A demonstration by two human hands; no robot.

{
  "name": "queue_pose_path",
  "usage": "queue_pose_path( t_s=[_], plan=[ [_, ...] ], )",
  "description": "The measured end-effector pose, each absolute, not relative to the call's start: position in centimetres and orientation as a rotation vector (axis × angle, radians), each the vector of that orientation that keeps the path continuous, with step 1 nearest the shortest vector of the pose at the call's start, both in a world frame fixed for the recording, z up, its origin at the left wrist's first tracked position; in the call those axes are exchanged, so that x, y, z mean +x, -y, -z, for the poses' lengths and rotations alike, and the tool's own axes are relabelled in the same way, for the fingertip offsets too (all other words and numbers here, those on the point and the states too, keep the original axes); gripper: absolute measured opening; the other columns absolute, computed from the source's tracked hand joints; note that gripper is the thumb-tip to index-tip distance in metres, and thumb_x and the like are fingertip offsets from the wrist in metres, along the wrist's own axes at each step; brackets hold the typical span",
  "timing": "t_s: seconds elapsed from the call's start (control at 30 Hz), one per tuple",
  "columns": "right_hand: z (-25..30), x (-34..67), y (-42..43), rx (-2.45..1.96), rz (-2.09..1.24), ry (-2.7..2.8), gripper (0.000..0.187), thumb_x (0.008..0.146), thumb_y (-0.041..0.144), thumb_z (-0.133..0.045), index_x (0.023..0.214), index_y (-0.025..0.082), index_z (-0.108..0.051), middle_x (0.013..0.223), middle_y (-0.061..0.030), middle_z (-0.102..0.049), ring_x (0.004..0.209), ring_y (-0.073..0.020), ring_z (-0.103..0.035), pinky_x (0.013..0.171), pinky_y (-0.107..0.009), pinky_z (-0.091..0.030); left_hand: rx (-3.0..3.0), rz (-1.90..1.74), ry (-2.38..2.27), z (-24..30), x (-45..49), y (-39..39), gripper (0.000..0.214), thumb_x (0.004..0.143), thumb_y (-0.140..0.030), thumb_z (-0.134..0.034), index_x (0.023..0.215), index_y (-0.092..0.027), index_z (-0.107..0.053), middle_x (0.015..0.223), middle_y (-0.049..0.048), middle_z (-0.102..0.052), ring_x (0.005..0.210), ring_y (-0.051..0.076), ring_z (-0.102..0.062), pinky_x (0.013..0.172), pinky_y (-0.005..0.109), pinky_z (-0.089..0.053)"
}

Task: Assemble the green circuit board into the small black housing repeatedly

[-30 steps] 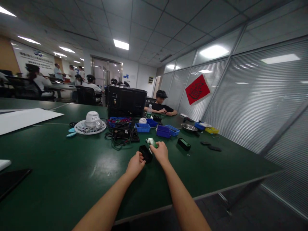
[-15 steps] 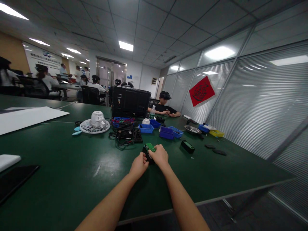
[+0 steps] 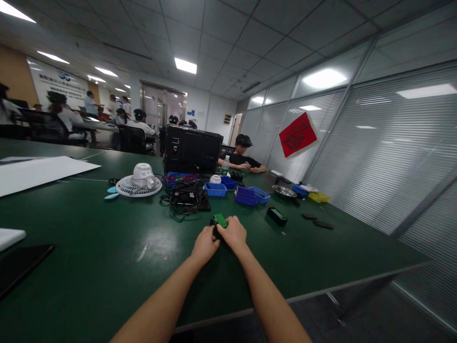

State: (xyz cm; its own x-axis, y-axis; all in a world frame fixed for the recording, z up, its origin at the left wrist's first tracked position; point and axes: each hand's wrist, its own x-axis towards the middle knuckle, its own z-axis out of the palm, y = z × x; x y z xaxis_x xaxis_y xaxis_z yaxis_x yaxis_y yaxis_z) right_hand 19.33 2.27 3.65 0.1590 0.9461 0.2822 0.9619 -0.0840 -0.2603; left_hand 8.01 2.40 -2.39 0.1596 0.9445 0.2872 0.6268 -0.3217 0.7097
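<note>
My left hand (image 3: pixel 206 246) is closed on the near left side of a small black case (image 3: pixel 214 230). A green circuit board (image 3: pixel 220 220) lies at the top of the case, slightly tilted. My right hand (image 3: pixel 233 232) grips the right side, its thumb by the board's edge. Fingers hide much of the case, so I cannot tell whether the board is seated in it. To the right, apart from both hands, a similar black case with a green face (image 3: pixel 277 216) lies on the green table (image 3: pixel 143 276).
Beyond my hands are a black adapter with cables (image 3: pixel 183 197), blue bins (image 3: pixel 245 196) and a black monitor-like panel (image 3: pixel 193 151). A white fan (image 3: pixel 139 185) lies left; a metal dish (image 3: pixel 284 191) and flat black pieces (image 3: pixel 323 224) lie right. Across the table sits a person (image 3: pixel 244 155).
The circuit board now lies flatter over the case, and my right thumb has shifted along its edge. Both hands stay on the case. The whole view has moved slightly.
</note>
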Motion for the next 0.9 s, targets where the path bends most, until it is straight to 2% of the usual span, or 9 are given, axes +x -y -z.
queue_pose_path(
  t_s=[0.47,0.6,0.7,0.8,0.9],
  plan=[
    [-2.8,19.4,-2.4,-2.084,0.064,1.847,0.041,0.074,0.054,-0.047,0.095,0.019,-0.056,0.099,-0.0087,-0.054,0.086,-0.0202,-0.056,0.067,-0.027,-0.04,2.015,-0.989,-1.479,2.6,8.0,-2.4,0.045,0.067,-0.017,-0.057,0.112,-0.018,-0.049,0.099,0.0048,-0.055,0.076,0.012,-0.055,0.075,0.023,-0.042],
    [-2.7,20.0,-2.4,-2.016,-0.027,1.829,0.047,0.078,0.059,-0.037,0.096,0.021,-0.058,0.101,-0.0076,-0.054,0.085,-0.0183,-0.056,0.065,-0.026,-0.04,2.012,-1.007,-1.467,2.8,8.0,-2.5,0.046,0.067,-0.018,-0.056,0.112,-0.016,-0.049,0.1,0.0057,-0.055,0.075,0.012,-0.056,0.075,0.023,-0.043],
    [-2.2,21.0,-3.0,-1.963,-0.131,1.757,0.04,0.086,0.046,-0.029,0.093,0.021,-0.06,0.097,-0.0058,-0.058,0.082,-0.0148,-0.057,0.067,-0.023,-0.039,1.997,-1.013,-1.484,2.8,8.1,-2.6,0.048,0.068,-0.019,-0.056,0.115,-0.014,-0.048,0.103,0.0074,-0.054,0.073,0.011,-0.056,0.076,0.023,-0.043],
    [-1.2,21.7,-3.8,-1.832,-0.246,1.773,0.032,0.087,0.032,-0.033,0.09,0.02,-0.062,0.091,-0.0039,-0.062,0.083,-0.0132,-0.057,0.07,-0.02,-0.039,1.986,-1.007,-1.488,2.6,8.0,-2.5,0.047,0.07,-0.019,-0.055,0.116,-0.014,-0.048,0.105,0.0076,-0.054,0.074,0.011,-0.056,0.076,0.022,-0.043],
    [-0.1,21.6,-4.4,-1.67,-0.39,1.767,0.025,0.084,0.029,-0.039,0.085,0.018,-0.062,0.08,-0.0028,-0.065,0.075,-0.0128,-0.059,0.065,-0.02,-0.04,1.977,-0.98,-1.522,2.3,7.8,-2.4,0.047,0.069,-0.02,-0.055,0.115,-0.016,-0.048,0.105,0.0065,-0.055,0.076,0.011,-0.056,0.078,0.022,-0.042]
  ],
)
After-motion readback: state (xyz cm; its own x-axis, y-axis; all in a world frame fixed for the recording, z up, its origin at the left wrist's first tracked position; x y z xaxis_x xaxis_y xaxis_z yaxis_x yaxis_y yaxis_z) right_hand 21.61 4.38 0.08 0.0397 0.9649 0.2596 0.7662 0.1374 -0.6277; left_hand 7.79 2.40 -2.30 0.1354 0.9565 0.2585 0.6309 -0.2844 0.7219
